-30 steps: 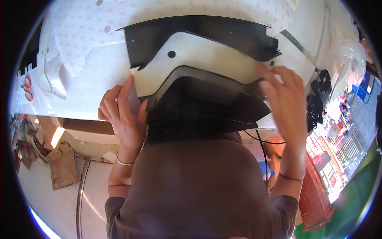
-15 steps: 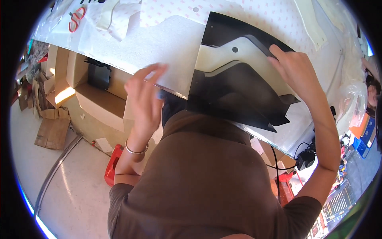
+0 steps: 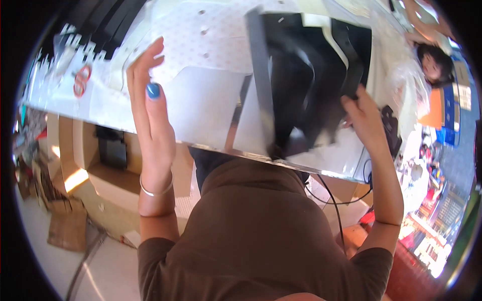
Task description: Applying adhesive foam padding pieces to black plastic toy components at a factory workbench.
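Right grip [image 3: 365, 118] holds at least one black panel [image 3: 286, 60].

The person's torso [image 3: 251, 226] faces the counter [image 3: 201, 108] from close to its front edge. Over the counter's left part, the left hand [image 3: 150, 108] is raised and free, fingers stretched away from the body, a blue nail showing on one digit; its forearm [image 3: 158, 220] runs nearly straight behind it. Over the counter's right part, I see the right hand [image 3: 365, 119] bent into a grip, fingers slanting inward, elbow bent.
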The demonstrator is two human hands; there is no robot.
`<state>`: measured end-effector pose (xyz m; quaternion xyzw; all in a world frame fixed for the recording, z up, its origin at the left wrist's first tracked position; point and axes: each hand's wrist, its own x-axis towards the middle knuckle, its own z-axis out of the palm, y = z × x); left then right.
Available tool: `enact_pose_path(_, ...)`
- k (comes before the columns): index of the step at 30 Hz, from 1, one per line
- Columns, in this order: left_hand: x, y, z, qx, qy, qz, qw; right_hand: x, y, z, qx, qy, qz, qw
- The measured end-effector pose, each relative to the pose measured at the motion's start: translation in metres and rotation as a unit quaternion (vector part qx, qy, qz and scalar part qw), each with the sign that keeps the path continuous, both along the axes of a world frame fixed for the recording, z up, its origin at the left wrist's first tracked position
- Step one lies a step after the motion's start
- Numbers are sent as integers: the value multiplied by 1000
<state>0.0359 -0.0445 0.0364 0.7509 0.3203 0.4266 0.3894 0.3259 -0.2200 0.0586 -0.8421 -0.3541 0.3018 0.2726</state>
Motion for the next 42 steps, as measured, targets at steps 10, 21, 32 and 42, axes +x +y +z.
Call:
enact_pose_path(10, 71, 44, -40, -213, 106, -372, 897, -80, -44, 38, -48, 535, 212, 817)
enact_pose_path(21, 21, 171, -95, 159, 351, 292, 875, -14, 128, -5, 214, -40, 267, 939)
enact_pose_path(32, 7, 166, -111, 135, 344, 261, 892, -143, 375, -108, 237, -347, 388, 821)
enact_pose_path(42, 3, 158, -107, 142, 331, 208, 910, -156, 385, -96, 138, -348, 383, 845)
